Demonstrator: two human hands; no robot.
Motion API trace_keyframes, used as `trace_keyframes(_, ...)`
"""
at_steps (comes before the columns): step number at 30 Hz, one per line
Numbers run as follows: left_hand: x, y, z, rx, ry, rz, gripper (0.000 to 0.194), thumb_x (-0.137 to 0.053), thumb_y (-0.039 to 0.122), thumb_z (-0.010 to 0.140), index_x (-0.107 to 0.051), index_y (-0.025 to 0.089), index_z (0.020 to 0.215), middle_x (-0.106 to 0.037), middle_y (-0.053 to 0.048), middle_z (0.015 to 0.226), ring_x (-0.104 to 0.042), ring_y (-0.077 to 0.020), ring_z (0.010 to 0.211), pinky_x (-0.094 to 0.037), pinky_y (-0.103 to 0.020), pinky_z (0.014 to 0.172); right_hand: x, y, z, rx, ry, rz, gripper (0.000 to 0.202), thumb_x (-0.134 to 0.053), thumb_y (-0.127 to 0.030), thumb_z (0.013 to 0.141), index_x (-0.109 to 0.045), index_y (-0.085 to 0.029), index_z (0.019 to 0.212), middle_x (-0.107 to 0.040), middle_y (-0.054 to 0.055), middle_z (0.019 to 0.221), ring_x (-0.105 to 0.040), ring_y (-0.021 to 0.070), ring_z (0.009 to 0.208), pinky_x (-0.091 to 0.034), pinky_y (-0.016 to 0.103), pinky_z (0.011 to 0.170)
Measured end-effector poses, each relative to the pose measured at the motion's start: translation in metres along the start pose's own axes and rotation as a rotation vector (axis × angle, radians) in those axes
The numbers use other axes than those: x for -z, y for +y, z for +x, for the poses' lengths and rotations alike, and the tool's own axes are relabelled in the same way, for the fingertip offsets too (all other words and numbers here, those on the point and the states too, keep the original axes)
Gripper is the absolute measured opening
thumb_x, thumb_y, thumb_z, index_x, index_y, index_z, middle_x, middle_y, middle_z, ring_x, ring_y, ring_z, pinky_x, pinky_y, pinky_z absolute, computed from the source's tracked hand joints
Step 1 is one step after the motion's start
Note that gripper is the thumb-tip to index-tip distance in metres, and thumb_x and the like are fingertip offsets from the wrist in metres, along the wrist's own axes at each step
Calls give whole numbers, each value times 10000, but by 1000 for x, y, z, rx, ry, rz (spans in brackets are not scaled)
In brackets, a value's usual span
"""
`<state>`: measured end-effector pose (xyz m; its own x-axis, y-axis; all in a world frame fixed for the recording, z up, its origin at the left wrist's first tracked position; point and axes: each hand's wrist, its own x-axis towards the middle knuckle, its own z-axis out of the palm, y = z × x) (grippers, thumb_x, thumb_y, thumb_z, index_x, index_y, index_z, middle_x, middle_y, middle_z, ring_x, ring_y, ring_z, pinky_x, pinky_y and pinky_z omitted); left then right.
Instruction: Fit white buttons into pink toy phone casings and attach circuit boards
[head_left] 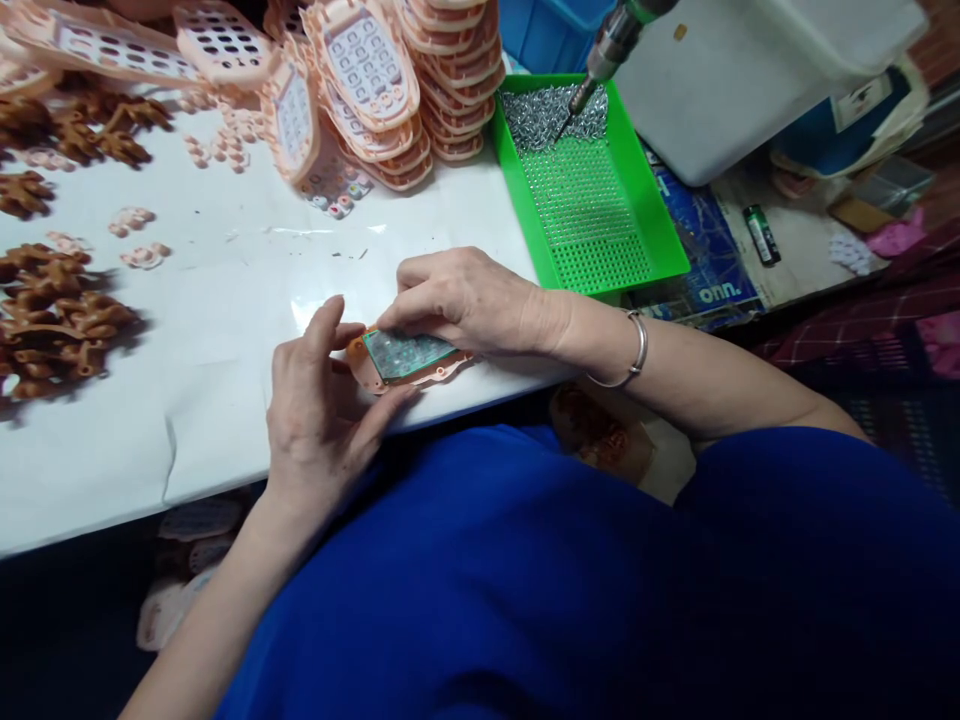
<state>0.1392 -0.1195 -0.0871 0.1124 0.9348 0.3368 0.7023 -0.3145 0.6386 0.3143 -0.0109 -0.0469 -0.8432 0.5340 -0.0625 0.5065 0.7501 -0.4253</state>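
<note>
A peach plastic toy-phone shell (367, 374) lies near the table's front edge with its inside up. In it sits a green-edged circuit board (412, 352), its right part hidden under my right hand. My left hand (315, 400) grips the shell's left end, with the thumb at the near side and the fingers at the far side. From above, my right hand (469, 300) presses its bent fingers together on the board's far edge. Whether those fingertips pinch a small part is hidden.
A green tray (660, 240) of screws stands at the right, with an electric screwdriver (600, 60) hanging over it. Stacked peach shells (457, 80) rise at the back. Brown plastic parts (60, 310) and small keypad pieces (146, 255) lie at the left.
</note>
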Motion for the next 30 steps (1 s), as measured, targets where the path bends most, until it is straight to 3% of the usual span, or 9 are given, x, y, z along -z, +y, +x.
trace_keyframes(7,-1,-2,-1,-22,22,-29,746,-677,333,824,-273,335,1451,-570,-83,1169,-581,-272,1053,-543,-460,812,-1,-2,0,26,49,-2,223,-505,-141,888,-724,-144,929,-487,9,797,-426,86,726,-302,233,657)
trace_keyframes(12,-3,-3,-2,-4,39,-46,700,-720,333,788,-356,312,1385,-583,-84,1147,-598,-250,958,-531,-443,797,0,-4,0,-17,-5,-15,224,-489,-140,892,-711,-139,924,-492,10,807,-434,94,737,-308,246,667)
trace_keyframes(16,-4,-6,3,-172,77,93,419,-717,315,790,-548,274,1171,-613,-74,1113,-578,-255,975,-500,-427,812,-4,1,1,19,54,9,229,-482,-136,884,-709,-129,906,-499,12,789,-436,99,715,-316,243,651)
trace_keyframes(19,-2,-4,5,-285,65,191,189,-642,236,846,-604,240,1031,-605,-105,1116,-569,-235,911,-496,-392,765,-4,-1,-1,35,41,-8,220,-494,-157,892,-709,-130,927,-539,27,802,-479,112,726,-354,237,644)
trace_keyframes(22,-2,-8,5,-371,76,199,153,-597,169,862,-604,221,1005,-600,-125,1094,-566,-232,915,-511,-358,730,-3,-3,-2,25,2,-46,214,-511,-174,909,-691,-135,1017,-612,55,852,-547,132,790,-416,238,685)
trace_keyframes(26,-10,-29,8,-488,103,205,140,-627,204,843,-624,225,982,-598,-126,1115,-572,-227,903,-530,-331,688,-1,3,-4,64,84,-75,232,-534,-213,919,-644,-119,1100,-660,76,979,-593,123,904,-459,218,798)
trace_keyframes(30,-15,-40,12,-552,156,241,74,-591,231,872,-622,226,938,-600,-136,1095,-581,-221,850,-532,-332,647,-3,6,-17,83,230,-164,238,-493,-245,942,-647,-145,1093,-653,64,1033,-599,109,898,-463,202,786)
